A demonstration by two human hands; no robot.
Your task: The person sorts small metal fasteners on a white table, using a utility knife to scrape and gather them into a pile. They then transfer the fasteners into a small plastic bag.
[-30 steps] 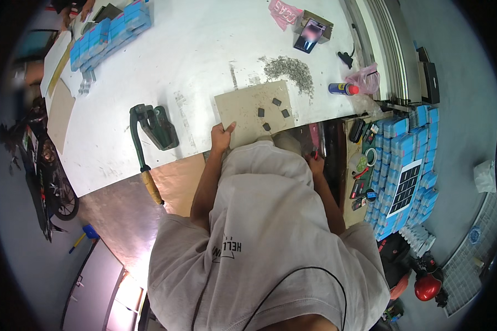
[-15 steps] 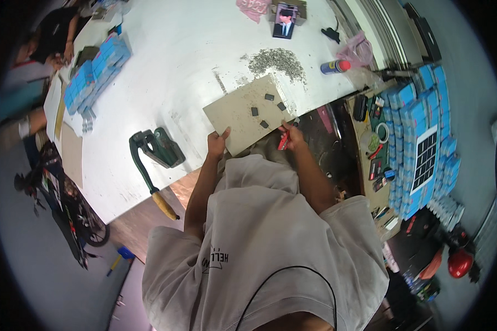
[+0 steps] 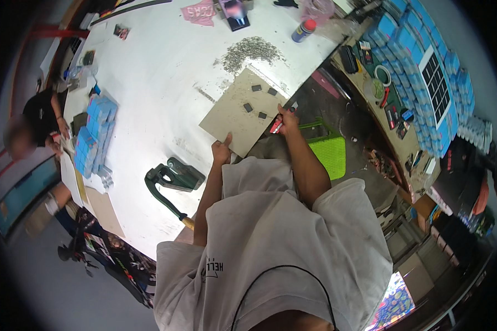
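A beige board [image 3: 238,113] lies near the table's front edge, with several small black rectangular pieces [image 3: 247,107] on top. My left hand [image 3: 222,151] grips the board's near left corner, its thumb on the upper face. In my right hand [image 3: 288,121] is a red utility knife [image 3: 276,127]; a short metal end shows past the fingers. That hand is at the board's right corner, and I cannot tell whether it also grips the board. Beyond the board is a scatter of small dark bits [image 3: 251,53].
A dark green hand press [image 3: 176,175] with a lever stands left of my forearm. A spray can [image 3: 303,31] is at the far right. A bright green stool [image 3: 328,156] stands right of me, near a side bench [image 3: 391,102] with tools and blue stacks. Another person [image 3: 38,118] works at the left.
The whole view has turned and shifted, bringing the green stool into sight. Both hands keep their places at the board, and the red knife stays in my right hand.
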